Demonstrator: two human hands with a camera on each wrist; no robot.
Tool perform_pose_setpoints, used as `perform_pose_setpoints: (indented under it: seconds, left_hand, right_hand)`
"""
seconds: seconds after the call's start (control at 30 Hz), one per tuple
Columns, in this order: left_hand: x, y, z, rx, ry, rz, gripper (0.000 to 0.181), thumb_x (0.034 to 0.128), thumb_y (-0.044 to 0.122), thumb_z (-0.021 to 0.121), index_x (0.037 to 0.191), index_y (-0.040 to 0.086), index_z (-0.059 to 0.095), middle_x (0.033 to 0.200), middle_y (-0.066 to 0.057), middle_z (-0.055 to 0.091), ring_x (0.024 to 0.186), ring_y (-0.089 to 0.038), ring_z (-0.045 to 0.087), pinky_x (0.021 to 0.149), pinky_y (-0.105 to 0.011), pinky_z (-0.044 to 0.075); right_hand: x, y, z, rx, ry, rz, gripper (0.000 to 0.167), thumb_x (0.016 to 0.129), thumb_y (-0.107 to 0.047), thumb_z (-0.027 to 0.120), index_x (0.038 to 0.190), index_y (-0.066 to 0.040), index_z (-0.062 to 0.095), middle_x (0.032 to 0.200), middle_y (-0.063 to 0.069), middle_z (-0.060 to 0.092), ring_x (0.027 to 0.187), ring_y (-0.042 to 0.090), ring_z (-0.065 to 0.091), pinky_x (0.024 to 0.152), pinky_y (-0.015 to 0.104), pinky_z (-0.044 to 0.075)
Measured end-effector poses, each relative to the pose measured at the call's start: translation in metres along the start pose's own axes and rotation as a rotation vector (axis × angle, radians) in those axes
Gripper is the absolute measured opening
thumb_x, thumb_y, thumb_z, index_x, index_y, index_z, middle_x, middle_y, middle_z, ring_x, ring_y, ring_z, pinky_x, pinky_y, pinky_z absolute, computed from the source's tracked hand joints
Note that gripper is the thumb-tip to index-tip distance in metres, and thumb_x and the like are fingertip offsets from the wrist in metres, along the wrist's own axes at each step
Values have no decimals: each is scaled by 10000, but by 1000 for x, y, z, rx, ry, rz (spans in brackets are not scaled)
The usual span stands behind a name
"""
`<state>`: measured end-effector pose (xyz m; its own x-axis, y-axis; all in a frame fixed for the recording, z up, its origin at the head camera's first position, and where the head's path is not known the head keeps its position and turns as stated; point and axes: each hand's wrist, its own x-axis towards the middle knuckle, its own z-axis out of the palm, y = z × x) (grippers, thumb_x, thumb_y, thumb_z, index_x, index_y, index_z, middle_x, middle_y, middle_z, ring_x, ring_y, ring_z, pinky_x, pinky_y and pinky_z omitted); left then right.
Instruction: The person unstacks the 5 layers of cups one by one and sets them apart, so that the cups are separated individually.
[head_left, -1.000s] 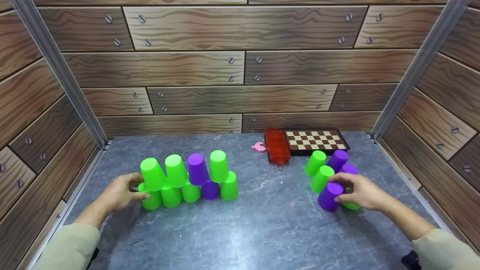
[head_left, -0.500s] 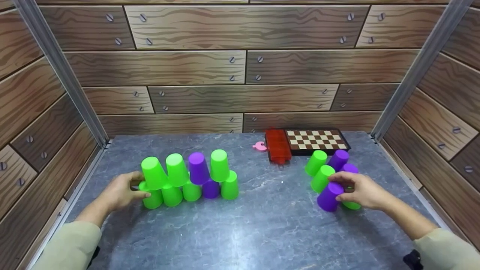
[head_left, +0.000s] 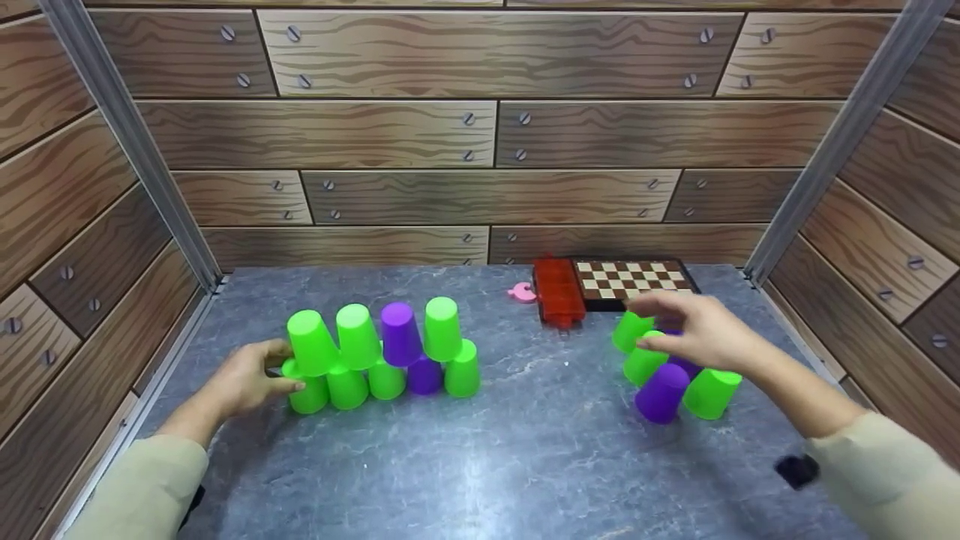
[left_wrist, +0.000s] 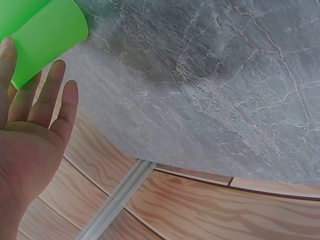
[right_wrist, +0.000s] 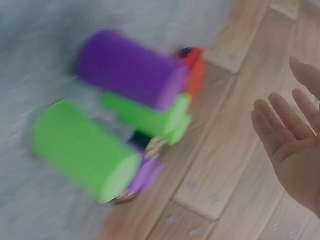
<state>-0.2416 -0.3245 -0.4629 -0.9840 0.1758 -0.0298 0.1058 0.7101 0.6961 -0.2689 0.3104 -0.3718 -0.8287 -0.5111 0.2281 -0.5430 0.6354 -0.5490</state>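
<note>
My left hand [head_left: 246,377] is at the left end of a two-tier row of upside-down cups. Its thumb and fingers hold the end green cup [head_left: 308,394] of the lower tier from both sides; the left wrist view shows the green cup [left_wrist: 50,37] between thumb and index finger. On top stand green cups and a purple cup [head_left: 401,334]. My right hand [head_left: 701,334] hovers over the right-hand group, fingers apart, holding nothing. Below it stand a purple cup [head_left: 661,394] and a green cup [head_left: 712,394]; the hand partly hides other cups behind.
A red translucent box [head_left: 559,292] lies at the back beside a checkered game board [head_left: 630,279]. Left of the box is a small pink piece [head_left: 523,292]. Wood-patterned walls with metal corner posts [head_left: 847,135] enclose the grey marbled table [head_left: 517,450].
My right hand has let go of the front purple cup and lifted up and away from the table. That cup stays standing. My left hand keeps its place at the end green cup.
</note>
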Motion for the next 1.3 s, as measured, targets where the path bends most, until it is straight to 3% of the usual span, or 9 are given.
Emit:
perform_pose_setpoints:
  seconds: [0.23, 0.5, 0.67, 0.87, 1.1, 1.3]
  left_hand:
    - [3, 1, 2, 5, 3, 12, 499, 874, 102, 889, 1281, -67, 654, 1250, -253, 703, 1211, -485, 654, 1013, -597, 564]
    - [5, 2, 6, -12, 2, 21, 465, 872, 82, 886, 1250, -71, 664, 1207, -228, 717, 1186, -461, 675, 981, -543, 597]
    - [5, 1, 6, -13, 4, 20, 466, 867, 78, 888, 1244, -76, 661, 1202, -231, 717, 1186, -468, 673, 991, -556, 589]
    - [3, 0, 5, -11, 12, 28, 447, 867, 68, 884, 1229, -74, 665, 1193, -231, 719, 1175, -468, 677, 994, -559, 587]
    - [0, -1, 3, -3, 23, 25, 450, 864, 78, 890, 1226, -69, 668, 1195, -236, 721, 1170, -466, 682, 992, -572, 584]
    - [0, -1, 2, -8, 19, 22, 469, 866, 79, 889, 1248, -75, 664, 1210, -239, 717, 1180, -468, 677, 1001, -569, 580]
  right_hand:
    - [56, -44, 22, 20, -1, -60, 533, 900, -203, 879, 1381, -87, 679, 1330, 107, 720, 1241, 311, 676, 1077, 523, 543]
    - [112, -85, 74, 120, -47, -68, 590, 875, -207, 895, 1409, -111, 662, 1350, 103, 711, 1202, 292, 697, 1023, 458, 591]
    - [138, -104, 105, 116, -83, -72, 618, 885, -246, 890, 1439, -122, 645, 1397, 86, 687, 1286, 285, 650, 1093, 425, 543]
    - [155, -116, 131, 64, -118, -71, 639, 904, -260, 882, 1468, -103, 628, 1411, 105, 678, 1315, 300, 627, 1090, 442, 545]
    - [163, -116, 145, 77, -164, -24, 663, 912, -278, 876, 1488, -93, 606, 1426, 121, 664, 1308, 329, 624, 1112, 474, 523]
    - [164, -114, 153, 107, -157, -32, 602, 902, -245, 886, 1429, -71, 650, 1306, 76, 714, 1204, 274, 665, 1072, 466, 550]
